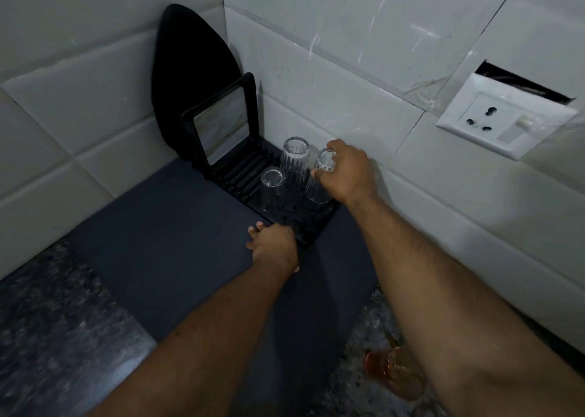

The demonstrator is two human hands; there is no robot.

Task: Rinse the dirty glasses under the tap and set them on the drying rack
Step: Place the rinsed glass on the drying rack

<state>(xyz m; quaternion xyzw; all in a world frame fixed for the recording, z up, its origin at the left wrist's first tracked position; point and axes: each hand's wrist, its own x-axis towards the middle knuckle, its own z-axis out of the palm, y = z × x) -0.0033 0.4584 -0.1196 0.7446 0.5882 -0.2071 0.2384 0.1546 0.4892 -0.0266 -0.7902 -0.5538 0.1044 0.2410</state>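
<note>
A tiled wall (348, 52) of pale grey-white tiles is seen meeting a second tiled wall at a corner at about 11 o'clock. In that corner, a black teardrop-shaped board (186, 68) is leaned upright against the tiles. A small black-framed mirror (221, 125) is propped in front of it, tilted back. At 2 o'clock, a white wall socket (503, 117) with three round holes and a switch is mounted askew, and a dark gap is shown above it. A dark grey mat (164, 245) is laid across a speckled granite counter (53, 331), which is seen at 8 o'clock.
</note>
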